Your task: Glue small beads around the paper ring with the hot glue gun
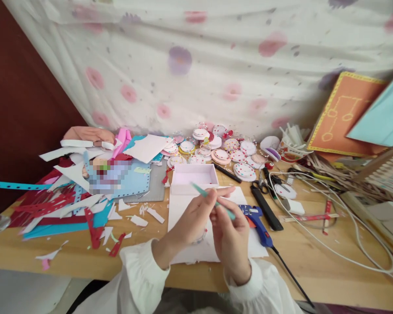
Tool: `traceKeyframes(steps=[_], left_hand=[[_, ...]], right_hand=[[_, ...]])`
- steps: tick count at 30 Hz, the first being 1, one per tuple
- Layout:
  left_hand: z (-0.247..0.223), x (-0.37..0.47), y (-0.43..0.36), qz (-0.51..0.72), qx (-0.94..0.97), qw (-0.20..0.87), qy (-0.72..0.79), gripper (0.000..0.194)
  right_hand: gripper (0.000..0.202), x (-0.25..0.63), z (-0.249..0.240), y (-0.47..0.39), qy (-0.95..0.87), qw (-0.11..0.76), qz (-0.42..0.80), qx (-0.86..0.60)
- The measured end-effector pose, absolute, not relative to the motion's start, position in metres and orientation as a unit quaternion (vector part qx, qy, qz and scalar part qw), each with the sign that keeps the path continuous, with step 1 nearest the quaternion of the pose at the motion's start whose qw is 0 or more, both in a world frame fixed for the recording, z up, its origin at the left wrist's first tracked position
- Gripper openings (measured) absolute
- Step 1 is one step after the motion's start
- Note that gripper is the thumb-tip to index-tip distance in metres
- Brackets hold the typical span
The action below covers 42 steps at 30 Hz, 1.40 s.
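Note:
A thin teal strip (199, 189), pointed at its upper left end, slants between my two hands; its material is unclear. My left hand (188, 218) pinches it under the thumb, with one finger stretched out to the right. My right hand (231, 235) grips the strip's lower right end between thumb and fingers. Below the hands lies a white sheet (180, 253). Part of a small beaded ring (201, 237) shows on it, mostly hidden by my hands. Just beyond the hands is an open white box (194, 178).
A blue glue gun (263, 231) with a black cord lies at the right, beside a black cutter-like tool (267, 209) and scissors (262, 185). Decorated paper discs (221, 155) cluster behind. Paper scraps (65, 196) heap at the left. A white cable (314, 237) loops at the right.

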<state>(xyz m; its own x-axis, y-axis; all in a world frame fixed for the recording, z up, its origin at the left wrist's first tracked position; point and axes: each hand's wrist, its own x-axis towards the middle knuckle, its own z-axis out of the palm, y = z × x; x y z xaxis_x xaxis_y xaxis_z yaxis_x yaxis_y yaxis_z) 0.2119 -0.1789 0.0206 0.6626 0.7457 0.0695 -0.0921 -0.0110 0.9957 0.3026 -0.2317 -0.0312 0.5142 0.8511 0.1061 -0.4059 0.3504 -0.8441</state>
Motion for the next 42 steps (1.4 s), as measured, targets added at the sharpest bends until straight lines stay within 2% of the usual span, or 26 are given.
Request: traceKeyframes(steps=[2,4,8,13,18,29,42], left_hand=[[0.017,0.202,-0.165,0.304,0.677,0.612,0.274,0.047],[0.004,0.188,-0.149,0.287,0.706,0.563,0.320,0.032],[-0.038,0.167,-0.125,0.235,0.738,0.490,0.400,0.027],[-0.069,0.164,-0.120,0.128,0.831,0.421,0.341,0.021],[-0.075,0.163,-0.117,0.126,0.847,0.425,0.294,0.015],[-0.076,0.152,-0.106,0.166,0.775,0.549,0.267,0.019],[-0.072,0.153,-0.107,0.179,0.755,0.567,0.277,0.020]], right_hand=[[0.017,0.322,-0.029,-0.224,-0.241,0.786,0.422,-0.383],[0.016,0.344,-0.028,-0.217,-0.224,0.792,0.430,-0.371],[0.011,0.372,-0.038,-0.211,-0.240,0.786,0.449,-0.350],[0.010,0.375,-0.057,-0.214,-0.264,0.739,0.513,-0.347],[0.011,0.379,-0.062,-0.218,-0.325,0.704,0.503,-0.383],[0.015,0.368,-0.056,-0.226,-0.371,0.633,0.438,-0.520],[0.021,0.366,-0.056,-0.224,-0.384,0.582,0.449,-0.560]])
